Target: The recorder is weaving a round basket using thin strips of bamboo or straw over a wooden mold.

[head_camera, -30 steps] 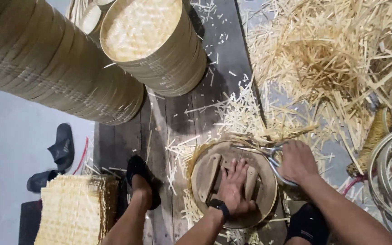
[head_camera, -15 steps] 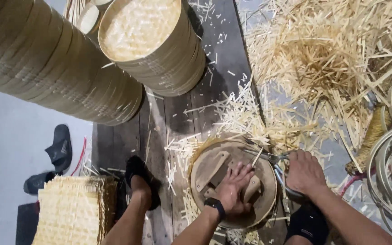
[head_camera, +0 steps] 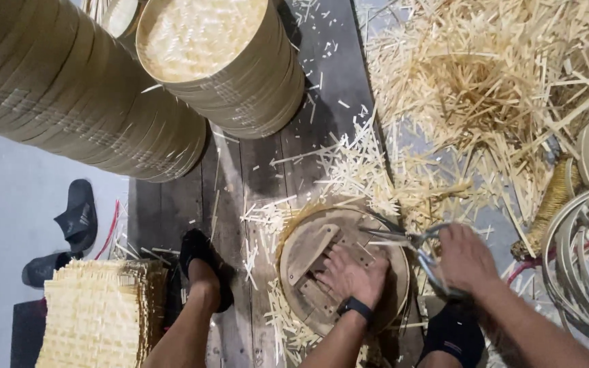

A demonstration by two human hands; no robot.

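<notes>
Round woven disc lay on the plank floor between the person's legs, near and centre in the view, with flat wooden slats across its top. Left hand was pressed flat on the disc, fingers spread and open, palm down on the slats, pinning it; a dark watch sat on that wrist. Right hand was just right of the disc, closed around the handles of scissors. The scissors' long axis ran roughly left-right, tilted a bit, blades pointing left toward the disc's far right rim where loose strip ends stuck out; blades looked slightly parted, tips at or just over the rim, contact with the strips hard to tell. So the cut spot lay left and a little far of the right hand, and the right hand was the nearer one to it; left hand sat nearer in the scene, on the disc middle. Left foot in a black shoe was planted left of the disc. Heap of cut offcuts far right, stacked baskets far left, pile of woven mats near left, hoops right edge.
</notes>
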